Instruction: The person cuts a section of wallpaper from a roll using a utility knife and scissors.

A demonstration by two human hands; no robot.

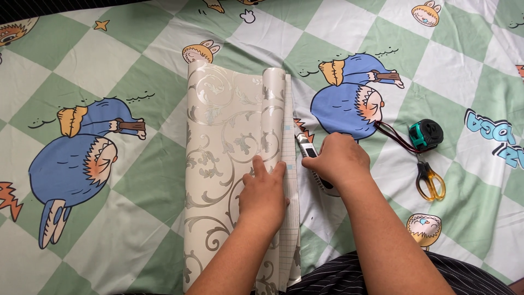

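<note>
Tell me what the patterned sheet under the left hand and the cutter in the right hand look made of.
Wallpaper sheet: likely vinyl-coated paper, glossy silver scrolls, gridded paper backing at its edge. Utility knife: apparently pale plastic body with a metal blade, mostly hidden by the right hand. The left hand presses the sheet flat.

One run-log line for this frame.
left hand: pressing wallpaper roll | right hand: gripping utility knife | nearby: tape measure, scissors

Left hand (pixel 263 191) presses wallpaper roll (pixel 234 164); right hand (pixel 339 159) grips utility knife (pixel 305 146).

Green-and-white checked bedsheet (pixel 136 213) (cartoon figures printed) in even light.
</note>
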